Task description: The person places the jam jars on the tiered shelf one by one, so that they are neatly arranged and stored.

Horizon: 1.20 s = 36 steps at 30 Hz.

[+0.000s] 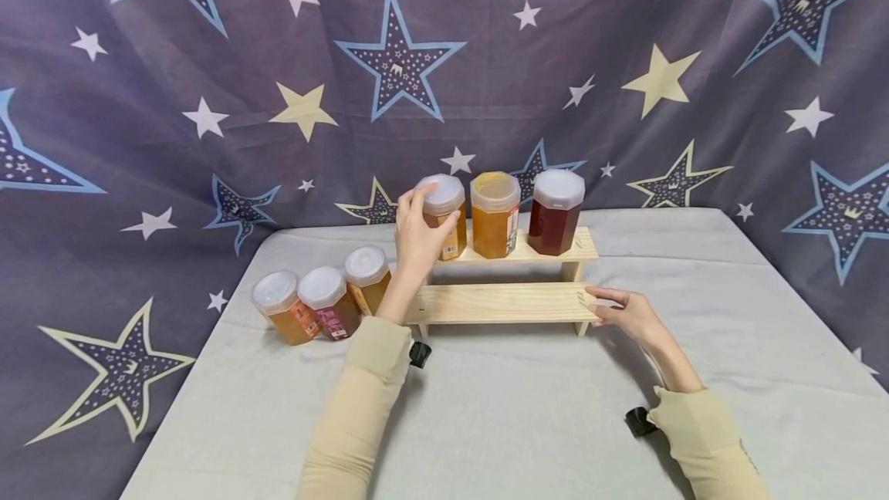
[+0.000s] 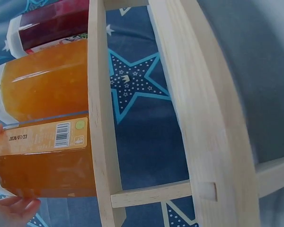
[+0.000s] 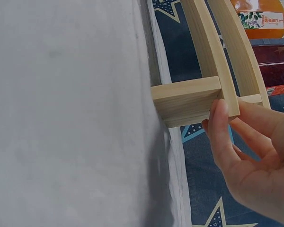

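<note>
My left hand [image 1: 417,244] grips an amber jar [image 1: 455,241] with a whitish lid at the left end of the upper step of a two-step wooden rack [image 1: 500,303]. In the left wrist view this jar's orange label [image 2: 38,138] carries a barcode, and the jar's base meets the upper board. Beside it on that step stand a golden jar [image 1: 495,226] and a dark red jar [image 1: 554,222]. My right hand [image 1: 630,316] pinches the right end of the lower board, its thumb and fingers around the board's corner in the right wrist view.
Left of the rack, three lidded jars stand close together on the grey-white cloth: an amber one [image 1: 295,322], a reddish-brown one [image 1: 339,316] and another amber one [image 1: 370,292]. Behind the table hangs a dark curtain [image 1: 486,76] printed with stars.
</note>
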Each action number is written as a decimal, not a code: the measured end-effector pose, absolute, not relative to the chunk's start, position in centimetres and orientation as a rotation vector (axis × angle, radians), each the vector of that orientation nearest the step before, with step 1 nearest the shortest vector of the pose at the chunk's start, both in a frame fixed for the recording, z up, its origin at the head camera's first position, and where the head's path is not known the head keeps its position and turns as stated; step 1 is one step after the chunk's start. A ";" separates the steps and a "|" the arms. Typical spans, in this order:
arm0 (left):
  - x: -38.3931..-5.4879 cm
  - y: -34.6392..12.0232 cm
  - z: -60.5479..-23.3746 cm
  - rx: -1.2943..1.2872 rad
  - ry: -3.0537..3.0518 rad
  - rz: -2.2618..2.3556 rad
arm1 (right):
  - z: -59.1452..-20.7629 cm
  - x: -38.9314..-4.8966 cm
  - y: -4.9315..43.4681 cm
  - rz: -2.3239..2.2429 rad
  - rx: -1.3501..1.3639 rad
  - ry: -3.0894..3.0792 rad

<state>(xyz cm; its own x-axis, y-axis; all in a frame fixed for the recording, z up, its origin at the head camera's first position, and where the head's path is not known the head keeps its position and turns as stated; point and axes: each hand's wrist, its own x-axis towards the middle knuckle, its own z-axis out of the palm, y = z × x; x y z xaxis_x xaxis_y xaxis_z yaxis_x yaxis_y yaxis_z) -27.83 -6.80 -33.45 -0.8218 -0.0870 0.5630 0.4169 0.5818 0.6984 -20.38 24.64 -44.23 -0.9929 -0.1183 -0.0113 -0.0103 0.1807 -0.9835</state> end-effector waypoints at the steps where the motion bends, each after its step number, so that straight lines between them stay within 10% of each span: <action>1: -27.7 -6.8 -33.5 -0.260 -2.254 -1.199 | -44.2 -20.4 24.6 -1.956 -0.131 2.347; 36: -22.6 -10.2 -34.4 -0.378 -2.266 -1.164 | -44.3 -20.4 24.8 -1.942 -0.131 2.340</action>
<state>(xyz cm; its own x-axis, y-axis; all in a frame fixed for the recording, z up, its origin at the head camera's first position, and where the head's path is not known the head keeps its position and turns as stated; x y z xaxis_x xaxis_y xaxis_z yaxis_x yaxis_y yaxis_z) -22.55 -10.23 -34.42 -0.8045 -0.0041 0.5940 0.4804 0.5835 0.6548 -20.39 24.76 -44.32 -0.9915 -0.1286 -0.0204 -0.0036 0.1837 -0.9830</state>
